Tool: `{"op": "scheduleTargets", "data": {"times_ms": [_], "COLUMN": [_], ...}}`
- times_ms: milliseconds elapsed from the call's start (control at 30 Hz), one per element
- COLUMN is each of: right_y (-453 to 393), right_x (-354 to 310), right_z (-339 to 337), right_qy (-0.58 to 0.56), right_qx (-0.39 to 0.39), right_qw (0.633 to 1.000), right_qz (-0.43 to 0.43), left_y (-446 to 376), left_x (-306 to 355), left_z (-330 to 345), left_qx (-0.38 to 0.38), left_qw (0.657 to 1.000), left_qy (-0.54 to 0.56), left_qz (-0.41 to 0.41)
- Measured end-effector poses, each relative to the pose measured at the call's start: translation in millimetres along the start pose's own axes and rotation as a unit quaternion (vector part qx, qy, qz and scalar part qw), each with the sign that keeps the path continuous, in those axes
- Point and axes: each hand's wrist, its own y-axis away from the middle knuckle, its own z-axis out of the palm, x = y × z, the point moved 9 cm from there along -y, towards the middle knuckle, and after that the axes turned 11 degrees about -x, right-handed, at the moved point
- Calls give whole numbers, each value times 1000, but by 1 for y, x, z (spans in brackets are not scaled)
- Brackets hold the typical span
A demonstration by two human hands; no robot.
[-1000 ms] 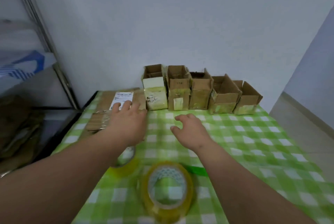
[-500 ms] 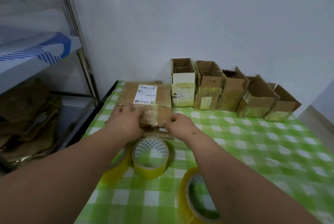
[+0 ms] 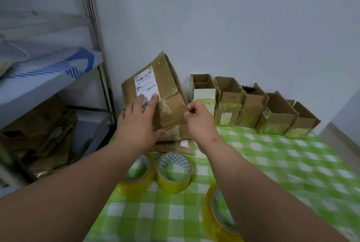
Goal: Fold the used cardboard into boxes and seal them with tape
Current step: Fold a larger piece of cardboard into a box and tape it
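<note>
Green-and-white checked cloth covers the surface (image 3: pixel 272 163), which stands against a pale wall. Nearest the viewer, below the right forearm, a yellowish tape roll (image 3: pixel 218 212) stands on edge. Just short of both hands, two more tape rolls lie flat side by side: a clear one (image 3: pixel 138 173) under the left wrist and a yellow one (image 3: pixel 174 171) between the two forearms.

Beyond these, the left hand (image 3: pixel 139 124) lies with spread, straight fingers pressed against the face of a flattened cardboard piece (image 3: pixel 163 89), fingertips touching its white shipping label (image 3: pixel 146 85), thumb at the lower edge. The cardboard is tilted up off a small stack of flat cardboard (image 3: pixel 175 144) lying under the hands. The right hand (image 3: pixel 198 120) pinches the cardboard's right edge with curled fingers.

Past the right hand, a row of folded boxes (image 3: pixel 253 107) stands along the wall, tops open. Left of the left hand, a metal shelf rack (image 3: pixel 91 27) holds more flattened cardboard on its lower level.
</note>
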Motion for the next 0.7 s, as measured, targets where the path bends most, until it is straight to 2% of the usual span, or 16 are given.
{"op": "scheduleTargets", "data": {"times_ms": [67, 167, 367, 600, 700], "right_y": [9, 25, 62, 106, 117], "right_x": [-12, -31, -40, -9, 0], "right_z": [-12, -33, -86, -156, -187], "right_qy": [-1, 29, 108, 144, 137], "right_qx": [32, 67, 115, 141, 168], "right_qw": [999, 995, 983, 977, 974], "right_qz": [-23, -61, -99, -73, -69], "left_y": [7, 23, 50, 56, 47], "left_x": [5, 21, 75, 125, 123], "left_z": [-13, -43, -78, -79, -67], "left_qx": [14, 75, 98, 83, 40], "left_qw": [999, 995, 985, 988, 977], "left_qy": [26, 44, 82, 90, 203], "left_qz": [15, 44, 115, 98, 52]}}
